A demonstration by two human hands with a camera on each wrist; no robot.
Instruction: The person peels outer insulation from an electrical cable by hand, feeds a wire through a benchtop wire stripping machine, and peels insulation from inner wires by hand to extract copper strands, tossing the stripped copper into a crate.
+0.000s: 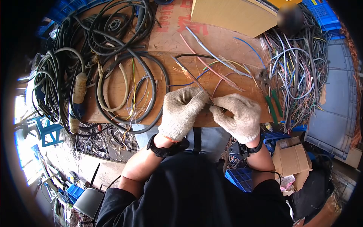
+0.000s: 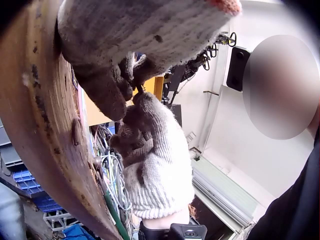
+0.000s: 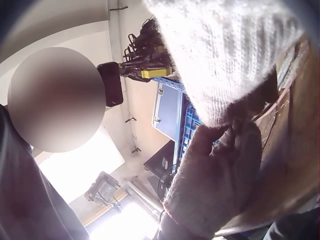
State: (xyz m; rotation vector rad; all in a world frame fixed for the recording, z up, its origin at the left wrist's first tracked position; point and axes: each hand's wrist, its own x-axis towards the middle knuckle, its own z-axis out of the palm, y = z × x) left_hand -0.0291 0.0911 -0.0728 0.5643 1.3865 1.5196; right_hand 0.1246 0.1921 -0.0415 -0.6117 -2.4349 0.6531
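Note:
Both hands wear off-white knitted gloves and meet at the front edge of the wooden bench. My left hand pinches a thin dark cable between thumb and fingers. From the other side my right hand pinches the same cable, its fingertips close to the left ones. Frayed copper strands fan out beyond the hands. In the left wrist view a short dark bit of the cable shows between the fingertips; the gloves hide the rest. The right wrist view shows the left hand from its far side.
Thick black cable coils cover the bench's left side. Loose pink wire and blue-grey wire lie ahead of the hands. Green-handled pliers lie right of my right hand, beside a big heap of wires. A wooden box stands behind.

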